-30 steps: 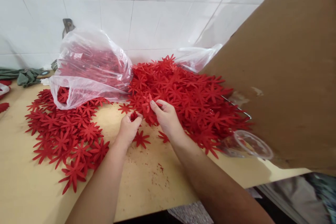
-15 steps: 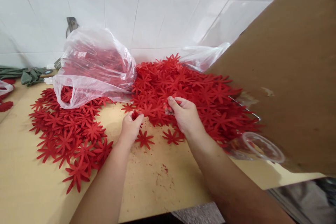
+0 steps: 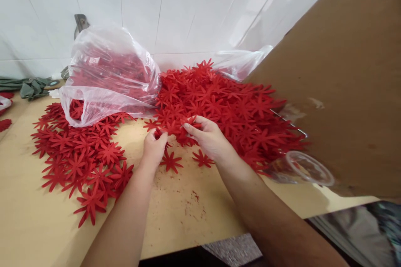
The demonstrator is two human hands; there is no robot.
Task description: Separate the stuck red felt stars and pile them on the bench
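Pinching step: you appear to be working thin red flower pieces at your fingertips, a few in each hand.
Left hand: thumb and fingers closed on a small red bunch, above the middle of the table.
Right hand: thumb pressed to fingers, gripping a red piece before the right pile; fingertips near the left hand, apart from it.
Next move: seems to call for a light pinch, parting layers without creasing petals.
Right pile: heaped from the table's far edge towards its right edge, beside the cardboard.
Left pile: spread from the plastic bag at the far edge towards the near edge.
Loose flowers: two, flat, between your forearms.
Hidden: the far end of the metal rod, under the right pile.
Cut off: your forearms, the cardboard and the table's near left corner.
Hard to make out: layers in either hand; whether any piece bridges your fingertips, red against red; what the clear cup holds.
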